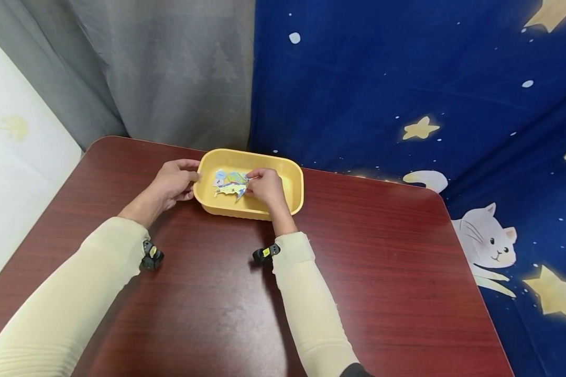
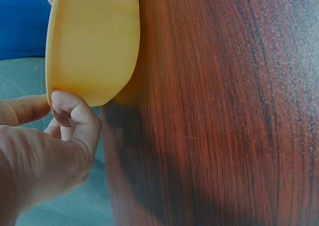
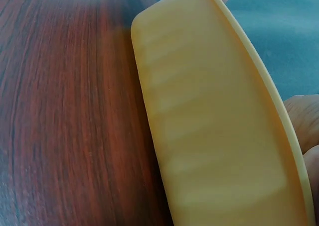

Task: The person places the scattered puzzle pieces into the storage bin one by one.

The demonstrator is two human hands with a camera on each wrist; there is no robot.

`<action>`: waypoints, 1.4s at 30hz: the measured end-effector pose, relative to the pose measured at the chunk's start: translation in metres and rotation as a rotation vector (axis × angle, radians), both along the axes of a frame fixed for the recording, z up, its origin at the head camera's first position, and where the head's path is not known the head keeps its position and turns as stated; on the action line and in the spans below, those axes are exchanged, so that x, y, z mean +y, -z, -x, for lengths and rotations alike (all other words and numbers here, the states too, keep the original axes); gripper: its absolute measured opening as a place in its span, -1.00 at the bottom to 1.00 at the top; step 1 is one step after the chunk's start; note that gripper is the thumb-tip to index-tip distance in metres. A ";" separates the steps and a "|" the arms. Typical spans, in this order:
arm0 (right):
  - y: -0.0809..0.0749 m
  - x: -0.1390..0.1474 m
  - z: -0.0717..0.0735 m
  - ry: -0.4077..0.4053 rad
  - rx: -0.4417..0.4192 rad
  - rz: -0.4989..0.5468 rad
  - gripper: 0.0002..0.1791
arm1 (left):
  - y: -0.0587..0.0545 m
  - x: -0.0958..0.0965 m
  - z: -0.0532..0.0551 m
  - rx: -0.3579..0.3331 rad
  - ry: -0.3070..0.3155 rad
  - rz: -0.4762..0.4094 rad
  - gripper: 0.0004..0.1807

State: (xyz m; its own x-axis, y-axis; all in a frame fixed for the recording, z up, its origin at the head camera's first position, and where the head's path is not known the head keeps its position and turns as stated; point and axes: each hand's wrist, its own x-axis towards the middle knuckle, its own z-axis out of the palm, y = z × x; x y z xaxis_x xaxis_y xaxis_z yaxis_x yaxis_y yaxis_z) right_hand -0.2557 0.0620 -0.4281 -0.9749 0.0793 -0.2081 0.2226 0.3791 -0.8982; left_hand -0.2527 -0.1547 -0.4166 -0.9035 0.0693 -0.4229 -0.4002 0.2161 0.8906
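A yellow oblong plastic bin (image 1: 290, 180) stands near the table's back edge. My left hand (image 1: 172, 180) pinches the rim at its left end, thumb and a finger on either side of the wall, as the left wrist view shows. Inside the bin lie flat colourful printed cutouts (image 1: 228, 184) in blue, green and pale yellow, partly overlapping. Reaching over the front wall, my right hand (image 1: 268, 187) pinches the right end of these cutouts between thumb and fingers. In the right wrist view the bin's wall (image 3: 209, 111) hides most of that hand and the cutouts.
The dark red wooden table (image 1: 382, 272) extends to the front and right of the bin. Behind it hang a grey curtain (image 1: 179, 68) and a blue star-patterned curtain (image 1: 349, 78). A white surface (image 1: 19, 157) lies along the left side.
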 end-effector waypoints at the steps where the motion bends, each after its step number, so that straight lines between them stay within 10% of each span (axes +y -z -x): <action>1: 0.000 -0.001 0.000 -0.005 -0.003 -0.015 -0.77 | 0.000 0.000 0.000 0.000 0.002 0.000 -0.46; 42: 0.001 -0.005 0.003 -0.132 -0.088 -0.320 -0.77 | 0.001 0.000 0.000 0.006 0.003 -0.003 -0.47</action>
